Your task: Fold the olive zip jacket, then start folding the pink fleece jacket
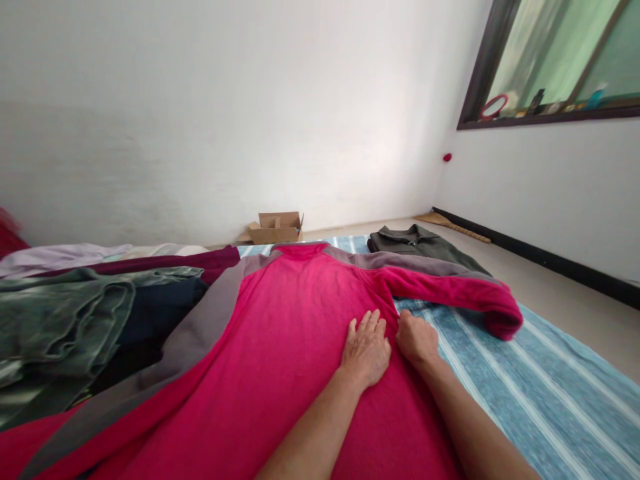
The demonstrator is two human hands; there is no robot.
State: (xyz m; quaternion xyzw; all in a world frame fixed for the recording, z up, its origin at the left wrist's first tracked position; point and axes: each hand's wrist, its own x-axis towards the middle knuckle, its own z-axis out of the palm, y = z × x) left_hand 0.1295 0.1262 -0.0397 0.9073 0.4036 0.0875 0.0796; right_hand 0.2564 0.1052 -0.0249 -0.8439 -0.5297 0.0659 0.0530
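Left hand [367, 350] lies flat, palm down, on the pink fleece top [280, 347]. Fingers [373, 322] spread slightly and straight, pointing away from the person toward the collar. Hand fully open, holding nothing, just pressing on the fabric.

Right hand [417, 339] sits just beside the left, touching or nearly touching it at the thumb side. It rests at the right edge of the top's body, below where the sleeve [450, 290] branches off. Fingers look curled under, knuckles up; seems closed on a bit of the fabric edge, but the fingertips are hidden, so whether it really pinches the cloth cannot be told.

The pink fleece top is spread out lengthwise, collar far, hem near the camera. Grey panels [200, 327] run along its shoulders and left side. Right sleeve stretches out over the blue striped mat [540, 380], cuff end folded back.

Pile of clothes [75, 320] to the left: green velvety piece, dark navy, maroon, pale lilac, partly under the top's left side. A dark olive jacket [420, 245] lies folded on the far end of the mat, well apart from the hands. Cardboard box [276, 228] sits against the white wall [225, 120]. Window [555, 60] up right, small items on its sill.
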